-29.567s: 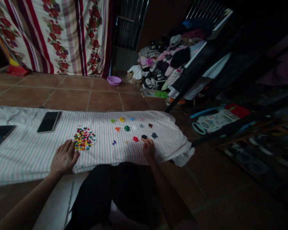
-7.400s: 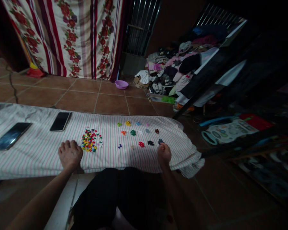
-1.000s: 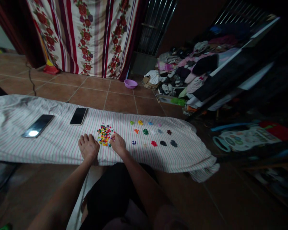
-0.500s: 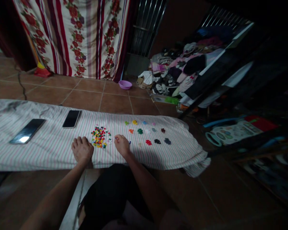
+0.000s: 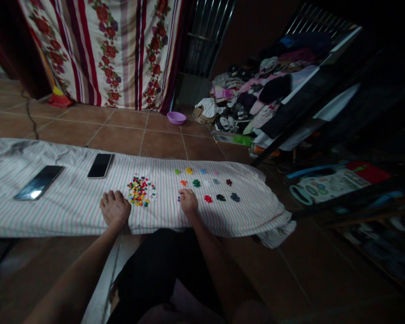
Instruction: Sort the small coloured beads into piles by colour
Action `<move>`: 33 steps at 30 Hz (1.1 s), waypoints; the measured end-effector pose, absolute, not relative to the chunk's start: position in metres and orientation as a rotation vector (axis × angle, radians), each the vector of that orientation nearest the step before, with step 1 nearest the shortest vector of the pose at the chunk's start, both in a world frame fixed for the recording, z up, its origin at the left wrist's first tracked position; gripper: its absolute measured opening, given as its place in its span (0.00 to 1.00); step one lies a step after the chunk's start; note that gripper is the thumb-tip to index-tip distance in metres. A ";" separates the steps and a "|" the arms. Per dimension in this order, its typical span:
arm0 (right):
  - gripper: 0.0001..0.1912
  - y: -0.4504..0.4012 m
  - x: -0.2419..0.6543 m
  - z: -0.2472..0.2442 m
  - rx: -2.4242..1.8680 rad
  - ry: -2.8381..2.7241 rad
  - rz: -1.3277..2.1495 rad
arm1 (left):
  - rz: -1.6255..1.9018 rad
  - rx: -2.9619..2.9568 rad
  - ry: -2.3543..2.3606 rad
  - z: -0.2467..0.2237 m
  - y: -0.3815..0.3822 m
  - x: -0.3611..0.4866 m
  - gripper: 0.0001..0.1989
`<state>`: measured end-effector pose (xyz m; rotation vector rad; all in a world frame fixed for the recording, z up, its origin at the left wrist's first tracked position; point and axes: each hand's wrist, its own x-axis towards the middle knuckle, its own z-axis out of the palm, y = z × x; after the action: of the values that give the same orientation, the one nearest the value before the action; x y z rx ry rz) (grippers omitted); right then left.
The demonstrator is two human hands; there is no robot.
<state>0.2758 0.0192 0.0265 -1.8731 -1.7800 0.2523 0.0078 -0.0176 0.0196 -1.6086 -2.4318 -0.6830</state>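
Observation:
My right hand (image 5: 189, 202) is closed in a pinch, with a small dark blue piece (image 5: 181, 193) at its fingertips. Just below the fingertips, more dark blue (image 5: 178, 198) shows on the striped cloth (image 5: 70, 216); the hand partly hides this spot. Resting palm down on the cloth, my left hand (image 5: 115, 208) is empty, its fingers apart and slightly bent. Right beside it lies a mixed pile of small coloured pieces (image 5: 140, 191). Past my right hand are small single-colour heaps, among them orange (image 5: 184, 183), dark green (image 5: 196, 183), red (image 5: 208, 199) and black (image 5: 220, 197).
Two phones, one larger (image 5: 38, 182) and one smaller (image 5: 100, 166), lie on the left of the cloth. On the tiled floor beyond stands a purple basin (image 5: 176, 118). A heap of clothes (image 5: 246, 96) fills the back right, near a floral curtain (image 5: 121, 54).
My right hand has moved right, from beside the mixed pile to the dark blue spot, still pinched. My left hand stays in place.

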 end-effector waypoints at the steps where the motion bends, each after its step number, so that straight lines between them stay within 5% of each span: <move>1: 0.17 0.019 0.277 0.024 -1.879 -1.782 0.250 | -0.685 -1.610 -2.432 0.019 -0.018 0.008 0.18; 33: 0.13 0.001 0.280 0.007 -1.711 -1.901 0.202 | -0.649 -1.601 -2.401 0.020 -0.017 0.008 0.17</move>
<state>0.2804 0.0011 0.0071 -1.7113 -1.9006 0.2017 0.0079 -0.0173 0.0196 -1.6010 -2.4012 -0.6489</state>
